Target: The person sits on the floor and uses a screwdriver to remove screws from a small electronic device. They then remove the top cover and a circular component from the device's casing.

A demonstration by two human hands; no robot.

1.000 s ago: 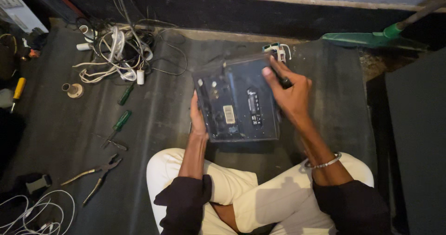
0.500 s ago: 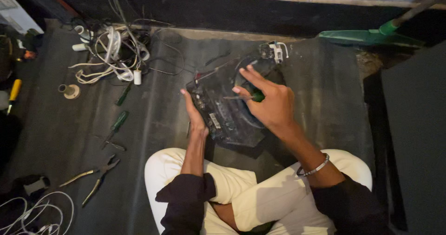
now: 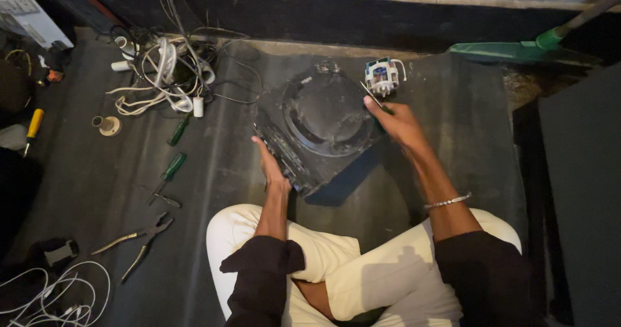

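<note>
Surface: dark mat (image 3: pixel 213 172) on the floor, bounded at 12 o'clock by a black wall base with a pale strip above it.
Operator: seated cross-legged at 6 o'clock, pale trousers, dark sleeves.
Main unit: black appliance housing (image 3: pixel 317 130) with a round recessed face, at mat centre, tilted, its lower corner on the mat just ahead of the knees.
Left hand: left hand (image 3: pixel 272 168) flat and unclenched against the housing's 8 o'clock edge, bracing it.
Right hand: right hand (image 3: pixel 398 123) closed around a thin tool (image 3: pixel 372 95) at the housing's 3 o'clock edge; a bracelet sits on that wrist.
Small part: white motor-like component (image 3: pixel 381 76) at 1 o'clock, just beside the housing.
Cables: tangled white and black cords (image 3: pixel 165 75) at 10 o'clock, near the housing.
Tools: two green-handled screwdrivers (image 3: pixel 173 166) and pliers (image 3: pixel 139 239) between 8 and 9 o'clock, well apart from the housing.
Far edge: green broom head (image 3: pixel 511 50) at 2 o'clock against the wall.
Open room: bare mat at 3 o'clock up to its right edge, and between the screwdrivers and the left hand.
</note>
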